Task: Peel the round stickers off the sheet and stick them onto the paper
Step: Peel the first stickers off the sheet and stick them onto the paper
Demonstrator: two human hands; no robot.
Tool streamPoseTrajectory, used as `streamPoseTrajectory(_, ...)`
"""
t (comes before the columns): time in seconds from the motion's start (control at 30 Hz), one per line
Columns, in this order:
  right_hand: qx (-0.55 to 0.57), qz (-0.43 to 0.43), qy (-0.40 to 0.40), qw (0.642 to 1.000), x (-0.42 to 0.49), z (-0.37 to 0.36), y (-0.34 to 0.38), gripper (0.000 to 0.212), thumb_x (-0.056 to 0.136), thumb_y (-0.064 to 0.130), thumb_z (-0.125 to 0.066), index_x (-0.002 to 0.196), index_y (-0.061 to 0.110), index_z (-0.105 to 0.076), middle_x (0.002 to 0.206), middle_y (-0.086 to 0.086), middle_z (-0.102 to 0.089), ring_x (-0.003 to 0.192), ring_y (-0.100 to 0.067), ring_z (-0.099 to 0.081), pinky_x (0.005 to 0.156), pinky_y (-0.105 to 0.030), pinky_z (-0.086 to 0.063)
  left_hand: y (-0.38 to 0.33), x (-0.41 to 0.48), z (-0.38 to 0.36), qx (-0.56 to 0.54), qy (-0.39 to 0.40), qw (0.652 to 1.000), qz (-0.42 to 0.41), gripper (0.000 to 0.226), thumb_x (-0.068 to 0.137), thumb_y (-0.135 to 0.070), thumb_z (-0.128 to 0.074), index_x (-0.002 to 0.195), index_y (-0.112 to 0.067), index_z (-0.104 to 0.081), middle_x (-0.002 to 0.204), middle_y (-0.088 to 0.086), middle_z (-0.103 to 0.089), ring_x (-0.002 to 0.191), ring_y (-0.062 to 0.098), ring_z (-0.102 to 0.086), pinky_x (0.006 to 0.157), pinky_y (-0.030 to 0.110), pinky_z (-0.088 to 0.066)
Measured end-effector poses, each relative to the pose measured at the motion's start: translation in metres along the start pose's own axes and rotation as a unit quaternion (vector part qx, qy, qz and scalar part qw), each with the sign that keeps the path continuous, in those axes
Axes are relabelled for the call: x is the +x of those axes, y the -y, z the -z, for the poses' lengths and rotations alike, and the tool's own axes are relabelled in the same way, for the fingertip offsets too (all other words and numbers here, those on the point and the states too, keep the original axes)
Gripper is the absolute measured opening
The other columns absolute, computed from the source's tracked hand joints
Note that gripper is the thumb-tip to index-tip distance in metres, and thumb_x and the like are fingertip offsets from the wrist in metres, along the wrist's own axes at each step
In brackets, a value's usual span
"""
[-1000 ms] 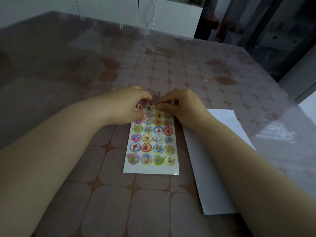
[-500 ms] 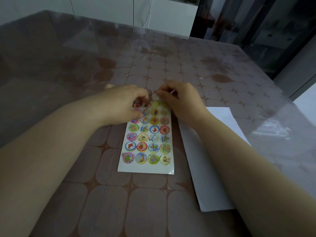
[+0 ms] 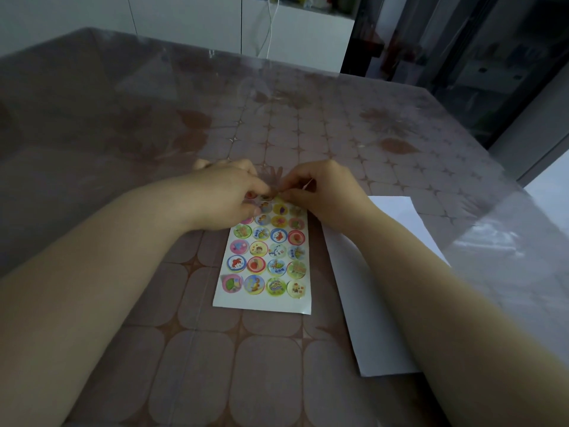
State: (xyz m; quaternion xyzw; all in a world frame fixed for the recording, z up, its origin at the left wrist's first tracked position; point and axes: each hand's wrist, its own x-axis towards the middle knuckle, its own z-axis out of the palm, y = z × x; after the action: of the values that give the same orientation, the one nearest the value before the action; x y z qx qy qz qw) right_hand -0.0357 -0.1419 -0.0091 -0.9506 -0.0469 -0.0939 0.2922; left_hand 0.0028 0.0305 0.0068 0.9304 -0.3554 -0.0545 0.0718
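Observation:
A white sticker sheet (image 3: 264,300) with rows of colourful round stickers lies on the table in front of me. To its right lies a plain white paper (image 3: 369,303), partly under my right forearm. My left hand (image 3: 221,198) covers the sheet's top left corner, its curled fingers pressing it down. My right hand (image 3: 320,192) is at the sheet's top edge, fingertips pinching at a sticker in the top row. The fingertips of both hands meet there, and the pinched sticker itself is hidden.
The table (image 3: 277,118) has a brown patterned cloth under a clear plastic cover. Its right edge (image 3: 523,192) runs close to the paper. White cabinets (image 3: 200,23) and a dark doorway stand beyond the far edge.
Both hands stay at the sheet's top edge. The right hand's fingertips lifted slightly, then came back down against the top row. The sheet has not shifted on the table.

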Motion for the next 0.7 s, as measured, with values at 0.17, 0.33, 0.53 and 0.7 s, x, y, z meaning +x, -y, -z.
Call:
streamPoseTrajectory(0.17, -0.077, 0.058, -0.004, 0.995, -0.002, 0.002, 0.003, 0.015, 0.083, 0.019, -0.061, 0.095, 0.018, -0.071, 0.096, -0.002, -0.070, 0.087, -0.022, -0.061, 0.078, -0.037, -0.048, -0.001, 0.002, -0.001, -0.010, 0.000, 1.000, 0.014, 0.036, 0.089, -0.034, -0.054, 0.124, -0.036, -0.052, 0.128, -0.007, -0.042, 0.124, 0.014, -0.037, 0.099, 0.034, -0.020)
streamPoseTrajectory(0.33, -0.123, 0.087, -0.036, 0.988, -0.002, 0.003, 0.003, 0.020, 0.086, 0.018, -0.051, 0.099, 0.019, -0.066, 0.094, -0.003, -0.071, 0.087, -0.027, -0.063, 0.074, -0.041, -0.050, 0.000, 0.003, 0.000, -0.013, 0.004, 0.999, 0.033, 0.034, 0.086, -0.036, -0.056, 0.121, -0.033, -0.055, 0.130, -0.006, -0.041, 0.125, 0.016, -0.036, 0.099, 0.035, -0.020)
streamPoseTrajectory(0.53, 0.003, -0.003, -0.039, 0.999, -0.004, 0.023, 0.002, 0.012, 0.079, 0.008, -0.065, 0.086, 0.014, -0.073, 0.083, -0.001, -0.072, 0.076, -0.011, -0.065, 0.074, -0.023, -0.050, -0.001, 0.002, 0.002, -0.028, 0.005, 0.999, 0.025, 0.042, 0.087, -0.036, -0.055, 0.127, -0.044, -0.047, 0.127, -0.007, -0.041, 0.126, 0.015, -0.037, 0.095, 0.035, -0.020)
streamPoseTrajectory(0.7, 0.034, -0.091, 0.007, 0.995, -0.015, 0.072, 0.009, 0.012, 0.070, 0.017, -0.076, 0.078, 0.025, -0.074, 0.079, 0.005, -0.073, 0.068, -0.004, -0.062, 0.066, -0.018, -0.047, -0.001, 0.000, 0.001, -0.023, 0.001, 1.000, 0.005, 0.045, 0.090, -0.037, -0.050, 0.133, -0.043, -0.038, 0.134, -0.004, -0.039, 0.129, 0.017, -0.033, 0.099, 0.036, -0.021)
